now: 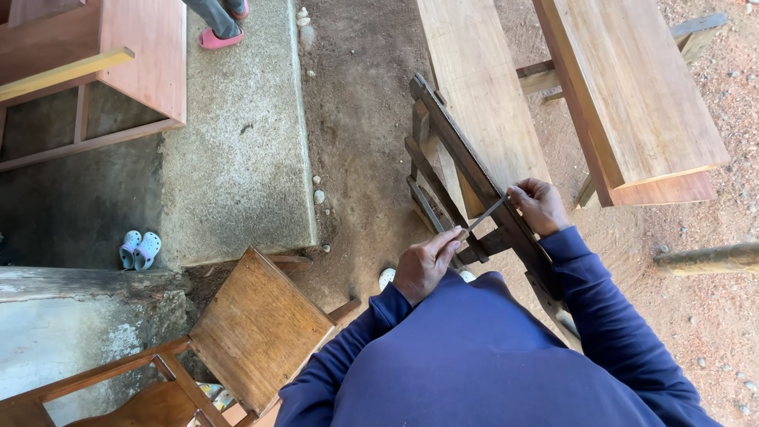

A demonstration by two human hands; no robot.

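Planks (482,87) of pale, smooth-sawn wood are laid lengthwise ahead, with a second, thicker reddish board (632,95) just beside them on a rough frame. A dark wooden clamp (466,170), long and slatted, is leaned at a slant across the near end of the planks, and a saw blade is seen gripped along its upper edge. A thin grey file (484,213) is laid crosswise on that edge. The file's near end is grasped by the clenched fingers of the left hand (427,265), and its far tip is pinched by the fingers of the right hand (540,204), which is rested against the clamp. Both arms are covered by dark blue sleeves.

To the left, a brown stool (257,332) with a flat, worn seat is stood near the left elbow, a curved chair part being seen below it. A grey concrete slab (237,142), coarse and speckled, is set beside bare brown earth strewn with small stones. A pair of pale clogs (139,249) is left at the slab's lower corner. A reddish cabinet (118,63) of planed boards is stood at the upper left, and a pink sandal (217,37) of another person is seen beyond it. A rough pole (708,258) is laid on gravelly red ground at the right.
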